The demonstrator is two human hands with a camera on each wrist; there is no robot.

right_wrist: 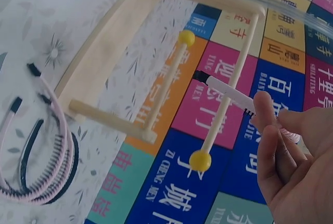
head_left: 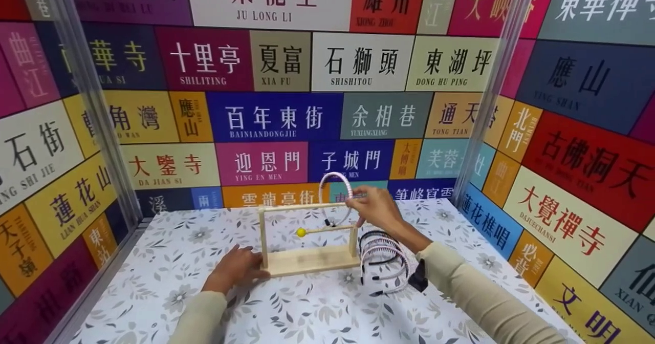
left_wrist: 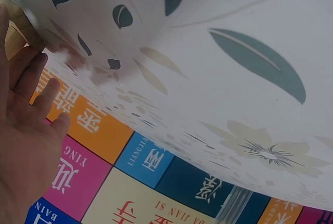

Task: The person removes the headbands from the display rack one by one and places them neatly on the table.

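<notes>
My right hand (head_left: 378,208) pinches a pale pink headband (right_wrist: 231,95) with black tips, holding it upright at the right end of a wooden stand (head_left: 307,261). In the right wrist view, the band crosses the stand's upper rod (right_wrist: 237,73), which ends in a yellow ball (right_wrist: 200,160). A lower rod (right_wrist: 165,86) points the other way and carries another yellow ball (head_left: 301,232). My left hand (head_left: 238,267) grips the left end of the stand's base, thumb at the front; the left wrist view shows only a corner of the wood (left_wrist: 20,24) by the fingers.
Several pink and black headbands (right_wrist: 66,130) lie together on the table right of the stand, below my right forearm. A white cloth with leaf prints (head_left: 302,308) covers the table. Behind rises a wall of coloured sign panels (head_left: 274,117) with metal corner posts.
</notes>
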